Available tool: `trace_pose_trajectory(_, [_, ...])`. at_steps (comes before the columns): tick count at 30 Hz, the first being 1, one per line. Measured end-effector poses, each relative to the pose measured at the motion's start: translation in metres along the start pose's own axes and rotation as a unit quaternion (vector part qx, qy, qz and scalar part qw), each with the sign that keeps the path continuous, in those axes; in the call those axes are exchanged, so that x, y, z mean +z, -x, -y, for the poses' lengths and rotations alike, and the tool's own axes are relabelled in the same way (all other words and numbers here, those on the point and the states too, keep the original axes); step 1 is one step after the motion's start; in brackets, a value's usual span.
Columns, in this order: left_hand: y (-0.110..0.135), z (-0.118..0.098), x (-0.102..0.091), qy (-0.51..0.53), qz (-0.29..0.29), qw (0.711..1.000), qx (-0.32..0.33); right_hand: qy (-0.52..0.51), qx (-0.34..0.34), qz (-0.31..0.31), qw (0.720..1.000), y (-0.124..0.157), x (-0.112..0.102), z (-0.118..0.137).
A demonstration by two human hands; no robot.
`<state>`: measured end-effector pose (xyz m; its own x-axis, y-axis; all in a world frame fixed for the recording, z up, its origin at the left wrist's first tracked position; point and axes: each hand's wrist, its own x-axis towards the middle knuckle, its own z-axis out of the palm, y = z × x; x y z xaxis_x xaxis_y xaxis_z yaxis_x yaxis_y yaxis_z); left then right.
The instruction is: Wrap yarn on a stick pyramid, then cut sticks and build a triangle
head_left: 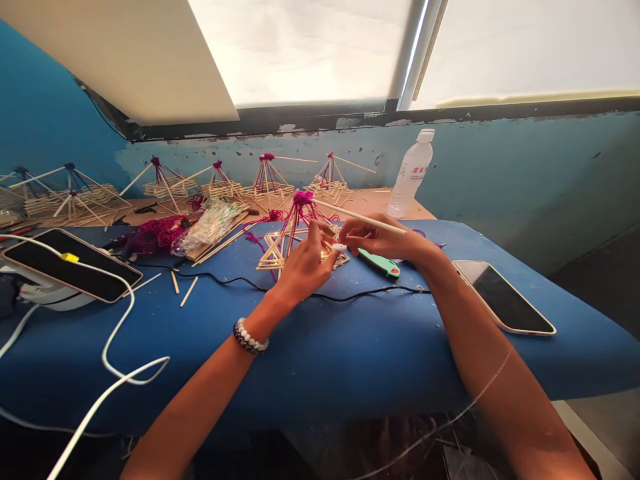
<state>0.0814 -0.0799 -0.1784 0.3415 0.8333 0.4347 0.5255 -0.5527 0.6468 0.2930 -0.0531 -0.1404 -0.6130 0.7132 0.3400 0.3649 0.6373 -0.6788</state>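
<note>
On the blue table top stands a lattice of wooden sticks point(273, 257), with sticks rising to a magenta yarn knot point(303, 198). One long stick point(360, 217) juts from the knot over my right hand. My left hand point(306, 263) is in front of the lattice, thumb and fingers closed around a small white piece point(339, 247). Against the other side of that piece, my right hand point(383, 237) has its fingertips pinched together; what they grip is hidden. A warm glow shows beside my left fingers. Just below my right hand lies a green-handled cutter point(380, 263).
Several similar stick structures point(267, 180) line the back ledge, near a water bottle point(411, 173). Magenta yarn point(155, 233) and a bag of sticks point(213, 223) lie left. A black cable point(240, 280) crosses the table. Phones rest at right point(505, 297) and left point(70, 263).
</note>
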Motion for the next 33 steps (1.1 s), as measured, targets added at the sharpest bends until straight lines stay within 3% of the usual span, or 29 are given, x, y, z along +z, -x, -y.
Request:
trace_pose_trajectory(22, [0.0,0.008,0.005,0.023,-0.018,0.999,0.036,-0.006,0.015,0.0,1.0,0.001,-0.002,0.0])
trace_pose_trajectory(33, [0.0,0.004,0.002,0.01,0.002,1.0,0.028,0.018,0.02,-0.007,1.0,0.001,0.0,-0.01])
